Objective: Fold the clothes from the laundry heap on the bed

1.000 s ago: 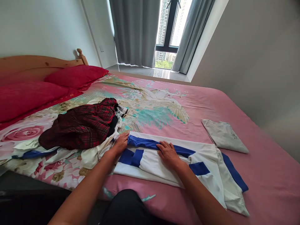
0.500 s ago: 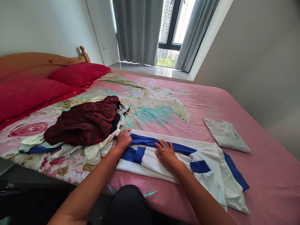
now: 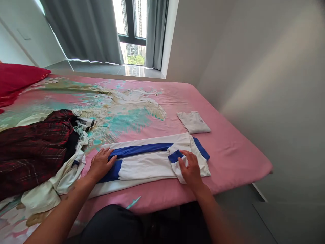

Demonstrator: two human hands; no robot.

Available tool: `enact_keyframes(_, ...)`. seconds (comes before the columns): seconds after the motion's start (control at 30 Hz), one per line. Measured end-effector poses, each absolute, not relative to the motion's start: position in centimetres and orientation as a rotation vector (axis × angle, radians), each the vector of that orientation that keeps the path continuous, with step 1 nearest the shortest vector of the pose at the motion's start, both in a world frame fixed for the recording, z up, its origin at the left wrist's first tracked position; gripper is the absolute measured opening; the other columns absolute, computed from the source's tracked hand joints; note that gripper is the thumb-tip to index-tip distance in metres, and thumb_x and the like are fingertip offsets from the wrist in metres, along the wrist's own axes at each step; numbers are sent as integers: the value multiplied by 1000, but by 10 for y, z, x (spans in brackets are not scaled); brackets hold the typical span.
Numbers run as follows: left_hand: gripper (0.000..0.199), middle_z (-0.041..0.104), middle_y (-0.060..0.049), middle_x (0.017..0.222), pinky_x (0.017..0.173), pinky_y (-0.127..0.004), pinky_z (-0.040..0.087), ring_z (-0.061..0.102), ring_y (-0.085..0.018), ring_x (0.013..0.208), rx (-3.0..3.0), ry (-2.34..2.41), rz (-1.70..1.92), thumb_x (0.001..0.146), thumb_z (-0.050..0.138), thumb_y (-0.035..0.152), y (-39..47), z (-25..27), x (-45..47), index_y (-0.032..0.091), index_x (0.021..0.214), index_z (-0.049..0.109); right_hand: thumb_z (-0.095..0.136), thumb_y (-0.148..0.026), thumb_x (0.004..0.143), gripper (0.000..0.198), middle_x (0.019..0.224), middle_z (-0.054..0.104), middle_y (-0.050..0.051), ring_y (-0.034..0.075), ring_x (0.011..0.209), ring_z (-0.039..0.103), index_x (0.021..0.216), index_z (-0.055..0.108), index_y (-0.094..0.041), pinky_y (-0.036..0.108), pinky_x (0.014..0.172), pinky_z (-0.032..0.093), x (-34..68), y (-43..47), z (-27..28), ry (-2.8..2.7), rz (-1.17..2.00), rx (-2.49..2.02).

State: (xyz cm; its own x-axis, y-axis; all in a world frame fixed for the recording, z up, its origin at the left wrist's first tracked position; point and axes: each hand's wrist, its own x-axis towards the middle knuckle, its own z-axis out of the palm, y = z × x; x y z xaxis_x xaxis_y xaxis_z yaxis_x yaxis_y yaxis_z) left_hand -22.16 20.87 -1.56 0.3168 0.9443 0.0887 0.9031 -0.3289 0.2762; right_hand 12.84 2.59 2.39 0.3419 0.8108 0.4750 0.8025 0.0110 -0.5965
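A white shirt with blue panels [image 3: 147,166] lies folded lengthwise near the front edge of the bed. Over its left end rests my left hand [image 3: 101,164], flat with the fingers stretched. My right hand [image 3: 190,167] is at the shirt's right end, fingers curved and apart from the thumb, touching the fabric beside a blue cuff [image 3: 175,156]. The blue collar [image 3: 201,148] sticks out at the far right of the shirt.
A heap of clothes with a red plaid garment [image 3: 33,142] on it lies to the left. A folded light grey shirt [image 3: 194,122] sits further back on the pink bedsheet [image 3: 228,159]. A red pillow [image 3: 20,79] is at the far left.
The view has swung to the right. My right hand has moved from the middle of the shirt to its right end by the cuff. My left hand stays at the left end, now flatter.
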Motion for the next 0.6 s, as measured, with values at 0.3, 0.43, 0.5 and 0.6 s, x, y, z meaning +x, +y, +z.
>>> enact_keyframes(0.3, 36, 64, -7, 120, 99, -37, 44, 57, -24, 112, 2449, 766, 115, 84, 52, 38, 104, 60, -73, 23, 116, 62, 51, -37, 85, 33, 107, 63, 10, 25, 106, 51, 111, 58, -17, 40, 91, 40, 165, 3, 3, -1331, 175, -2019)
enact_keyframes(0.43, 60, 48, -13, 139, 108, -42, 36, 43, -26, 129, 2431, 860, 278, 79, 59, 29, 74, 61, -40, 19, 136, 42, 52, -23, 81, 17, 90, 65, 6, 23, 92, 56, 93, 63, -20, 40, 86, 39, 160, 9, 22, -1444, 260, -1975)
enact_keyframes(0.5, 79, 35, -15, 147, 110, -44, 33, 34, -26, 135, 2410, 915, 460, 75, 64, 25, 57, 59, -33, 18, 144, 25, 52, -14, 76, 15, 85, 63, 4, 20, 89, 55, 86, 61, -20, 37, 86, 39, 155, -9, 30, -1524, 247, -1756)
enact_keyframes(0.6, 79, 24, -13, 152, 110, -47, 32, 24, -28, 139, 2439, 918, 668, 74, 63, 18, 19, 59, -32, 22, 143, 24, 51, -6, 69, 22, 82, 61, 3, 19, 88, 54, 84, 57, -20, 35, 84, 41, 144, -53, 38, -1637, 256, -1449)
